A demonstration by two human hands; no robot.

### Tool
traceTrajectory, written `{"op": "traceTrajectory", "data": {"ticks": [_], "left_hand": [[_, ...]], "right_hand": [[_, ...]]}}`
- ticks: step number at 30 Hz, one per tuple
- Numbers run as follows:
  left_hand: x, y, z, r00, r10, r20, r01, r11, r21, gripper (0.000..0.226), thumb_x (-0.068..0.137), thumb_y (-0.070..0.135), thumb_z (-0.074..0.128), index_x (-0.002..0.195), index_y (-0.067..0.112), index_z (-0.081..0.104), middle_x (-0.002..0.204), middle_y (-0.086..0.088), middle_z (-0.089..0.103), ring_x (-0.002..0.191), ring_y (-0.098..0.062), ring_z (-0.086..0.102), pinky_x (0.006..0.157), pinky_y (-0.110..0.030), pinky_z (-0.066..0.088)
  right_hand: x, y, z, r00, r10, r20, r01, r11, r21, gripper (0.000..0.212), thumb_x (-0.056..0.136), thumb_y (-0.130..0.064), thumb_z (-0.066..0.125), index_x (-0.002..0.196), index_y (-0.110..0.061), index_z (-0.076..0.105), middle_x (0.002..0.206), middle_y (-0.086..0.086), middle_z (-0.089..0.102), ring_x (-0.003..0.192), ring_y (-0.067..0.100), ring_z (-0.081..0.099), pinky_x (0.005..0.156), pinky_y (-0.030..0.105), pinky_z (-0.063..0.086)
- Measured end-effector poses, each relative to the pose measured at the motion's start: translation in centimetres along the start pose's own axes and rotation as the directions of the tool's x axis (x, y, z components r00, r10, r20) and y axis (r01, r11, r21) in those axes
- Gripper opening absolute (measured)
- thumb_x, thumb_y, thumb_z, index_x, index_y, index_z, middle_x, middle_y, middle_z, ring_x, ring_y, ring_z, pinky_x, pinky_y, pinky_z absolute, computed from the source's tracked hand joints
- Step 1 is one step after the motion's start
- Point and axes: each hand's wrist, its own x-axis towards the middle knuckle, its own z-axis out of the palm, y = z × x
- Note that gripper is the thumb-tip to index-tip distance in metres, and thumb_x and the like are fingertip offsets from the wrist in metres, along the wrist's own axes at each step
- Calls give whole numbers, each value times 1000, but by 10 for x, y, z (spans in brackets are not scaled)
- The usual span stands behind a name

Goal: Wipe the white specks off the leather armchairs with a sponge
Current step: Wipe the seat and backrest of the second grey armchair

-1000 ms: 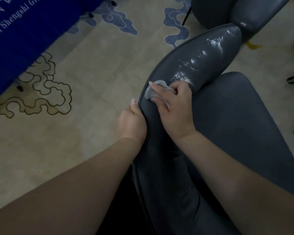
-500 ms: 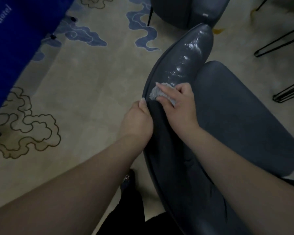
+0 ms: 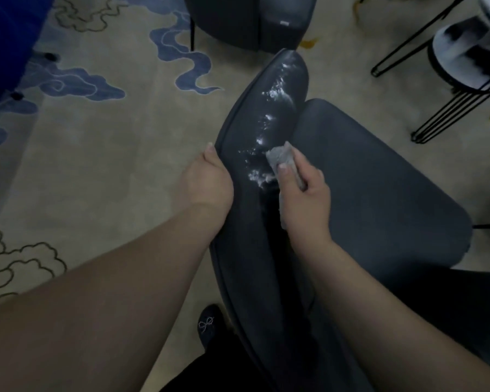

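A dark grey leather armchair [image 3: 379,179] fills the middle and right of the head view. Its curved arm and back edge [image 3: 269,114] runs away from me and carries a trail of white specks [image 3: 272,94]. My right hand [image 3: 303,199] is closed on a grey sponge [image 3: 280,157] and presses it on the inner side of that edge, beside a white patch. My left hand [image 3: 207,185] grips the outer rim of the same edge, thumb up.
A second dark armchair [image 3: 249,21] stands beyond, at the top. A small round side table with black wire legs [image 3: 461,69] is at the upper right. Blue cloth [image 3: 9,38] hangs at the upper left. Patterned beige carpet [image 3: 96,165] lies left; my dark shoe [image 3: 210,326] below.
My right hand slid the sponge from the outer top of the chair edge to its inner side, uncovering white specks near my left hand. The view shifted, bringing the side table in.
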Motion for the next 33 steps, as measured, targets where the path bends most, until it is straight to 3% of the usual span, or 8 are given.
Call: {"op": "traceTrajectory", "data": {"ticks": [5, 11, 16, 18, 21, 23, 28, 33], "left_hand": [[1, -1, 3, 999, -4, -45, 6, 999, 46, 59, 103, 43, 16, 104, 8, 63, 107, -15, 65, 99, -33, 58, 81, -34, 38], [-1, -3, 4, 997, -17, -76, 21, 999, 48, 57, 103, 41, 19, 106, 7, 64, 105, -17, 66, 96, -34, 58, 74, -29, 33], [-2, -2, 4, 995, -25, -95, 33, 996, 84, 57, 103, 42, 18, 101, 9, 64, 100, -15, 66, 76, -22, 46, 71, -30, 30], [-2, -2, 5, 994, -26, -103, 37, 994, 100, 56, 103, 41, 19, 101, 8, 64, 99, -16, 66, 75, -19, 43, 70, -30, 30], [-2, 0, 5, 995, -26, -101, 36, 994, 100, 55, 104, 39, 21, 100, 5, 64, 100, -20, 66, 79, -26, 52, 69, -30, 29], [-2, 1, 5, 994, -35, -100, 44, 995, 94, 55, 104, 39, 21, 103, 4, 64, 104, -21, 65, 92, -35, 59, 72, -31, 31], [-3, 2, 3, 994, -49, -97, 60, 991, 117, 55, 103, 42, 19, 100, 8, 63, 89, -12, 64, 77, -27, 51, 70, -32, 32], [-3, 2, 2, 994, -60, -94, 71, 990, 118, 55, 103, 42, 18, 96, 10, 62, 68, 4, 42, 73, -22, 45, 69, -32, 33]], "right_hand": [[37, -1, 23, 998, 51, 49, -48, 997, -60, 35, 95, -24, 57, 129, -30, 59, 117, 9, 52, 95, -7, 53, 88, 2, 37], [-1, 15, 6, 924, -245, 294, 303, 938, -168, 40, 88, -25, 61, 123, -43, 56, 94, -14, 36, 93, 7, 49, 93, 8, 34], [62, 2, 31, 996, -23, 85, 36, 986, -161, 37, 93, -21, 60, 124, -41, 57, 94, -14, 31, 98, 12, 49, 97, 9, 33], [61, 1, 35, 980, -101, 169, 131, 976, -174, 36, 92, -22, 60, 126, -35, 60, 93, -12, 32, 92, 7, 48, 94, 7, 34], [26, 11, 14, 866, -324, 381, 406, 900, -158, 38, 89, -24, 60, 126, -32, 59, 93, -5, 35, 88, 13, 47, 91, 22, 41], [11, 19, -3, 834, -334, 439, 436, 887, -153, 40, 88, -25, 60, 126, -36, 56, 93, -6, 36, 92, 17, 47, 93, 25, 42], [38, 0, 4, 955, -75, 286, 106, 990, -93, 37, 92, -20, 61, 124, -39, 57, 103, -5, 45, 90, -10, 50, 91, 3, 33], [44, -7, 3, 946, 147, 287, -185, 977, 109, 29, 89, -55, 46, 112, -47, 62, 130, -15, 57, 118, -5, 52, 108, 28, 38]]}}
